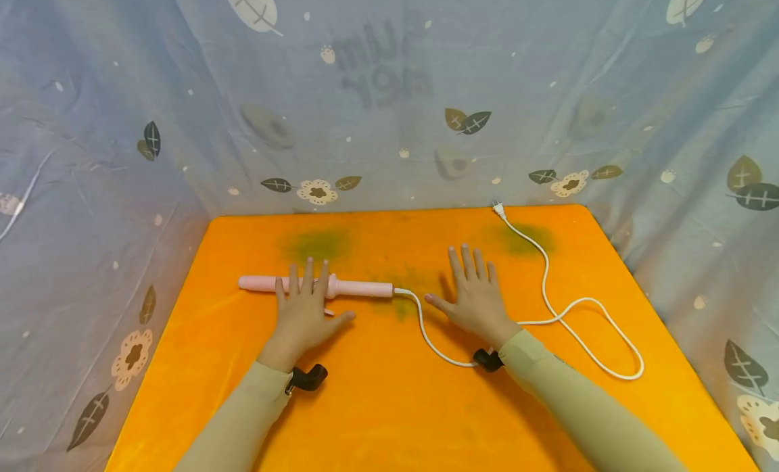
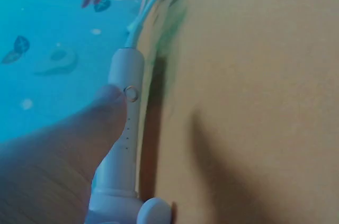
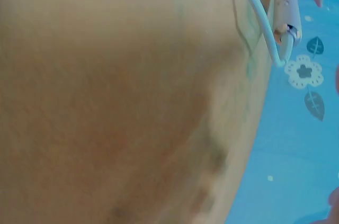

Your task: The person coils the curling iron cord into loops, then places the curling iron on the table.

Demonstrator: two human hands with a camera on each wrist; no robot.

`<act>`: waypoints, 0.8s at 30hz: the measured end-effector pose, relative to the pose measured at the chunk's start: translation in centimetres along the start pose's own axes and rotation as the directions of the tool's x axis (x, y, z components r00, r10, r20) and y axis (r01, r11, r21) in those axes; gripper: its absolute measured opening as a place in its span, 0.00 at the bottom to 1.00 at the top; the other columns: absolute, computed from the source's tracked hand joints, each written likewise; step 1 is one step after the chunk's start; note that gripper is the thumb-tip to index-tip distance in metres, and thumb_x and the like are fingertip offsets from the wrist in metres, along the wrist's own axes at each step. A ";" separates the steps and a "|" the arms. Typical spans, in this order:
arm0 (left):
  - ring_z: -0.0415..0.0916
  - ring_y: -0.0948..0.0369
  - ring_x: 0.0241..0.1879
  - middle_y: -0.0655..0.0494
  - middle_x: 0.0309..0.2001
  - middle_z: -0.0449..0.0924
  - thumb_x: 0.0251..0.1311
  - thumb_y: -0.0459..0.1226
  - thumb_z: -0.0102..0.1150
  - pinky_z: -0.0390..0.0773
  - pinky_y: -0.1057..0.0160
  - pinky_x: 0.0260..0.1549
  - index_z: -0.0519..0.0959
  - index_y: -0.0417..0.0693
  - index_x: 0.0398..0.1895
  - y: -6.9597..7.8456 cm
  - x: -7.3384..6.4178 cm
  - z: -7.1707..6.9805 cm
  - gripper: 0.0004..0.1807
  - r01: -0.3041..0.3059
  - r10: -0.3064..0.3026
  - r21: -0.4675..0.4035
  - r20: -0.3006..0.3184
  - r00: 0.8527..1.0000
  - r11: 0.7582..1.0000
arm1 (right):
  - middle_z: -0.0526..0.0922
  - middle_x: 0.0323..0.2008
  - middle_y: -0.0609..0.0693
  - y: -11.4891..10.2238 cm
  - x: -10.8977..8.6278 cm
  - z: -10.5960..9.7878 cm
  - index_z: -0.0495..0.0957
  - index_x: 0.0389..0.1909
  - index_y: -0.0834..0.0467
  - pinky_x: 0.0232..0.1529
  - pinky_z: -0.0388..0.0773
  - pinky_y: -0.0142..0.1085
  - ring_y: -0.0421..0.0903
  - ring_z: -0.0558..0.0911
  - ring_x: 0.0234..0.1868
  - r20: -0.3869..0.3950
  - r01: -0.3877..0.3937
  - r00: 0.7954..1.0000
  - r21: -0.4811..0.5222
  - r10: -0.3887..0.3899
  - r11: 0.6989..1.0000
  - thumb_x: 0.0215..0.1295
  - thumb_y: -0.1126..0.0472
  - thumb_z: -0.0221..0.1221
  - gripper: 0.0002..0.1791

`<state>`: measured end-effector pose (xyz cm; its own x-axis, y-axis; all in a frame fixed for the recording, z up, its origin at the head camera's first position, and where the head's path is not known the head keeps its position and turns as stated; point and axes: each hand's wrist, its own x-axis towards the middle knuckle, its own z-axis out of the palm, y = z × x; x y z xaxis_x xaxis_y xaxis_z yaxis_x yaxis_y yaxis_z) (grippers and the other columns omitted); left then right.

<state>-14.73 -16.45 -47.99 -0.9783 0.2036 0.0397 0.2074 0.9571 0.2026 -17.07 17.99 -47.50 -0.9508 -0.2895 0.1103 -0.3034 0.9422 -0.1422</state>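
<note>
A pink curling iron point(image 1: 364, 289) lies crosswise on the orange table, its barrel to the left and its handle to the right. My left hand point(image 1: 299, 323) is spread over its middle, fingers straight, hiding part of the barrel and clamp. In the left wrist view the thumb overlaps the handle point(image 2: 121, 155), close by a round button point(image 2: 131, 93) and a row of small dots. My right hand point(image 1: 481, 306) hovers with fingers spread, right of the handle's end and holding nothing. The white cord point(image 1: 427, 337) leaves the handle and passes under the right wrist.
Farther right the cord point(image 1: 633, 354) makes a loop, then runs to a two-pin plug point(image 1: 499, 208) at the table's back edge. The orange tabletop point(image 1: 389, 418) has greenish stains. A patterned curtain point(image 1: 389, 134) encloses the back and both sides. Each wrist carries a black camera mount point(image 1: 309, 377).
</note>
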 end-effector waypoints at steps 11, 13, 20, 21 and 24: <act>0.44 0.40 0.71 0.43 0.74 0.48 0.33 0.68 0.72 0.46 0.37 0.65 0.43 0.55 0.78 1.5 2.0 0.1 0.71 -0.284 0.282 0.003 -0.123 0.951 0.959 | 0.55 0.72 0.58 -0.8 -0.1 0.2 0.43 0.77 0.54 0.66 0.58 0.54 0.58 0.60 0.70 -0.040 0.120 0.993 0.394 -0.114 0.911 0.54 0.29 0.60 0.59; 0.46 0.42 0.71 0.44 0.73 0.51 0.33 0.66 0.73 0.44 0.39 0.66 0.46 0.55 0.78 1.7 2.4 0.1 0.70 -0.335 0.333 0.005 -0.121 0.935 0.942 | 0.61 0.68 0.59 -0.9 -0.1 0.5 0.48 0.75 0.55 0.62 0.64 0.53 0.58 0.65 0.65 -0.014 0.108 0.993 0.452 -0.114 0.886 0.53 0.29 0.61 0.58; 0.55 0.44 0.66 0.45 0.66 0.61 0.39 0.66 0.70 0.47 0.43 0.66 0.47 0.59 0.78 2.1 3.7 0.7 0.65 -0.378 0.379 0.028 -0.040 0.925 0.925 | 0.68 0.54 0.59 -1.3 -0.1 1.2 0.58 0.68 0.63 0.51 0.70 0.45 0.52 0.70 0.51 0.092 0.063 0.986 0.581 -0.142 0.811 0.52 0.33 0.64 0.52; 0.57 0.44 0.64 0.46 0.65 0.62 0.39 0.66 0.69 0.49 0.44 0.66 0.48 0.59 0.78 2.1 3.9 0.8 0.63 -0.368 0.369 0.024 -0.028 0.929 0.929 | 0.69 0.54 0.59 -1.3 -0.1 1.4 0.59 0.67 0.63 0.51 0.70 0.44 0.52 0.70 0.51 0.113 0.047 0.983 0.598 -0.142 0.800 0.53 0.34 0.65 0.51; 0.61 0.44 0.61 0.46 0.60 0.66 0.43 0.66 0.68 0.55 0.45 0.64 0.53 0.59 0.77 2.0 4.4 1.1 0.58 -0.337 0.337 0.001 0.000 0.941 0.941 | 0.69 0.51 0.58 -1.2 -0.2 1.9 0.61 0.64 0.64 0.49 0.70 0.43 0.51 0.71 0.49 0.158 0.014 0.976 0.632 -0.147 0.775 0.54 0.37 0.67 0.47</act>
<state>-18.59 -13.43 -48.47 -0.8511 0.5142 0.1059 0.5250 0.8326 0.1764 -16.65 16.56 -49.17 -0.8936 -0.4480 -0.0270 -0.2884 0.6192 -0.7304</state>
